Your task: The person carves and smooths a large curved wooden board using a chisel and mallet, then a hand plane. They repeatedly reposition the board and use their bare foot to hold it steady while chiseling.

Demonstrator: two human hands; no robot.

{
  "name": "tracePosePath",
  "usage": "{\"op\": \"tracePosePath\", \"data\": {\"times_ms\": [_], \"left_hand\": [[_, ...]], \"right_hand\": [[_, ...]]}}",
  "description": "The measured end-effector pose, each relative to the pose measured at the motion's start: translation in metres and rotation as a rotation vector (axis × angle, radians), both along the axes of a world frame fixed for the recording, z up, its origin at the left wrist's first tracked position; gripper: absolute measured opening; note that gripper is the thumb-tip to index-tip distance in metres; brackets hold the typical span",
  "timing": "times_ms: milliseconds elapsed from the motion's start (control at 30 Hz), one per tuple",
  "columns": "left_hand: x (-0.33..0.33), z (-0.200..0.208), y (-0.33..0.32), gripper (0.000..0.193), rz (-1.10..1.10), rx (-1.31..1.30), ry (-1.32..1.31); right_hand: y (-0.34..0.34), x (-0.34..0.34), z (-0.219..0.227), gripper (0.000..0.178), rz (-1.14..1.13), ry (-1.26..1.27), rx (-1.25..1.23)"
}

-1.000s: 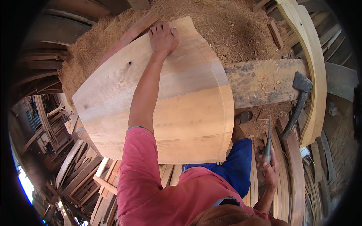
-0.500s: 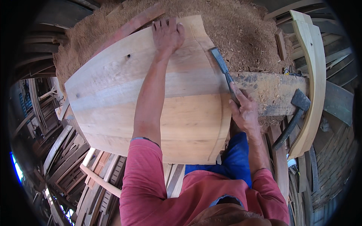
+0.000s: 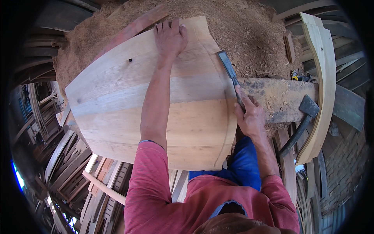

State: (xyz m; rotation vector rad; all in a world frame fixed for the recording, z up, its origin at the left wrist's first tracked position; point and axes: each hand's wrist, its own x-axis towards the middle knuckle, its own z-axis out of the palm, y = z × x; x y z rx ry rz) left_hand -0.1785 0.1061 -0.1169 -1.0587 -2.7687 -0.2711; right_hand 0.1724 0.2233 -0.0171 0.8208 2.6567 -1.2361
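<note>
A broad, curved panel of pale joined boards (image 3: 194,121) lies in front of me, with a small dark hole at its upper left. My left hand (image 3: 170,37) rests on the panel's far edge, fingers stretched out over the rim. Along the panel's right edge, my right hand (image 3: 250,116) grips the handle of a chisel (image 3: 228,66), index finger laid along it. The wide metal blade points away from me and lies at the curved edge; whether it bites into the wood I cannot tell.
A thick timber (image 3: 282,93) lies right of the panel. On it, a dark-handled hammer-like tool (image 3: 309,106) leans beside a tall curved board (image 3: 325,74). Wood shavings (image 3: 249,35) heap up beyond the panel. A reddish plank (image 3: 136,29) lies behind it. Stacked wood pieces (image 3: 74,167) fill the left.
My right hand and the chisel have shifted slightly toward me and to the left along the panel's edge. The view has moved a little; my left hand keeps its place on the panel.
</note>
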Motion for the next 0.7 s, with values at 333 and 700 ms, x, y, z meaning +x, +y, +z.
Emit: {"op": "tracePosePath", "data": {"times_ms": [333, 700], "left_hand": [[-0.001, -0.004, -0.001, 0.034, -0.033, 0.072, 0.05], [-0.004, -0.005, 0.002, 0.035, 0.006, 0.099, 0.014]], "right_hand": [[-0.007, -0.007, -0.022, 0.059, 0.039, 0.099, 0.073], [-0.004, -0.043, -0.004, 0.058, 0.059, 0.022, 0.099]]}}
